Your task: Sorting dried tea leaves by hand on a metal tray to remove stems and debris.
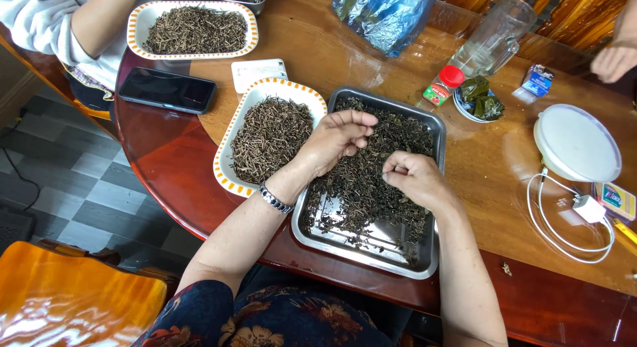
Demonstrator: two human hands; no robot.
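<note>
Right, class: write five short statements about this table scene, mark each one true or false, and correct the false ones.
1. Both hands, the left hand and the right hand, are over the metal tray. True.
2. The tray holds dark dried leaves. True.
3. The phone lies inside the tray. False: it lies on the table, left of the tray.
4. The glass jug is full to the brim. False: only its bottom part holds water.
5. A bracelet is on the left wrist. True.
</note>
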